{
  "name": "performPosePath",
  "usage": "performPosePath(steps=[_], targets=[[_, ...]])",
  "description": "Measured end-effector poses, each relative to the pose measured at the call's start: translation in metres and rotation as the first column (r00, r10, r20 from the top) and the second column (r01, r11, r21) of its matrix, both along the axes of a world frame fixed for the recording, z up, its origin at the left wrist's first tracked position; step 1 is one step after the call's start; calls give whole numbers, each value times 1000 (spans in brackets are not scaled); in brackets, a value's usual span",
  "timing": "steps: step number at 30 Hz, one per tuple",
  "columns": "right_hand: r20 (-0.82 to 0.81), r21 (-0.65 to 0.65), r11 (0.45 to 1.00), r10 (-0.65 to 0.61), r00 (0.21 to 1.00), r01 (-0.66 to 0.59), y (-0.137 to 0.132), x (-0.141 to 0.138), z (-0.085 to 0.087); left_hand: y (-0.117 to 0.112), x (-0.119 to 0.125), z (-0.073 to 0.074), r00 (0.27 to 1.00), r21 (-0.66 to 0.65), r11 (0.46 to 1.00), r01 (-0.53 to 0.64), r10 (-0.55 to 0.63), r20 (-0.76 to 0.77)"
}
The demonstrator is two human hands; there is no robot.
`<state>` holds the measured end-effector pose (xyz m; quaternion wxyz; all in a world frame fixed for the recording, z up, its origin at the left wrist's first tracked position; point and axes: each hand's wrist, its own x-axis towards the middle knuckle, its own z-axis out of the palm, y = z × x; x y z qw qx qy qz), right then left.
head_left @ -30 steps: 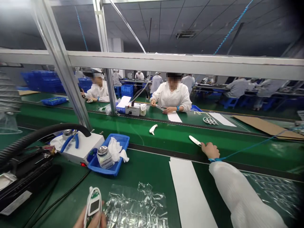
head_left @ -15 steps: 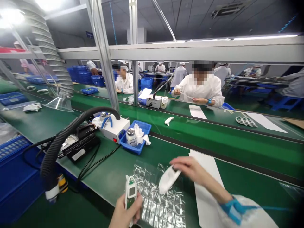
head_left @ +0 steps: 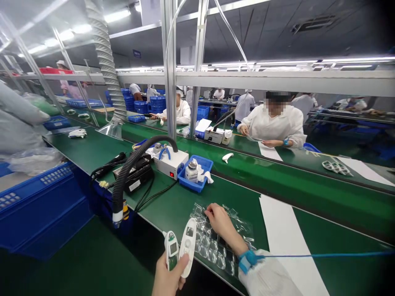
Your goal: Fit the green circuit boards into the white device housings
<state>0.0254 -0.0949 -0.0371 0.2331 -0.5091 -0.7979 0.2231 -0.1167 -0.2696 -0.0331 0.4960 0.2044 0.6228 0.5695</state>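
Note:
In my left hand (head_left: 173,267) are two white plastic pieces, held side by side. One is a housing half (head_left: 171,248) with a small grey screen and a green circuit board; the other is an oval white cover (head_left: 189,244) with a window near its top, my thumb pressed on its lower end. My right hand (head_left: 220,222) reaches over a clear plastic sheet (head_left: 212,250) with rows of shiny rounded shapes. Its fingertips pinch at the sheet's far left part, on the clear film as far as I can see.
White paper (head_left: 286,230) lies right of the sheet. Behind are a blue tray (head_left: 197,187) with a metal-topped bottle, a white box (head_left: 171,162) and a black hose (head_left: 123,181). A white part (head_left: 227,157) sits on the green belt. Across it, a person (head_left: 274,123) works.
The white cover has passed from my right hand to my left, beside the housing half. My right hand has moved down onto the clear sheet. The camera view has turned left.

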Motion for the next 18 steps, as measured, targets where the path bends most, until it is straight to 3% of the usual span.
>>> performPosePath(steps=[6,10,15,18], targets=[[36,72,990,-121,992,119,-9,-8,-8,-12,-8,-9,999,-2,999,-41,41,23],[-6,125,985,-116,993,116,-20,-11,-5,-15,-9,-10,997,4,998,-62,62,42],[-83,228,972,-48,995,66,-41,-13,16,-15,-4,-4,994,23,997,-76,74,74],[-264,124,991,-14,964,48,-54,-13,36,-14,0,1,992,18,997,-77,75,99]])
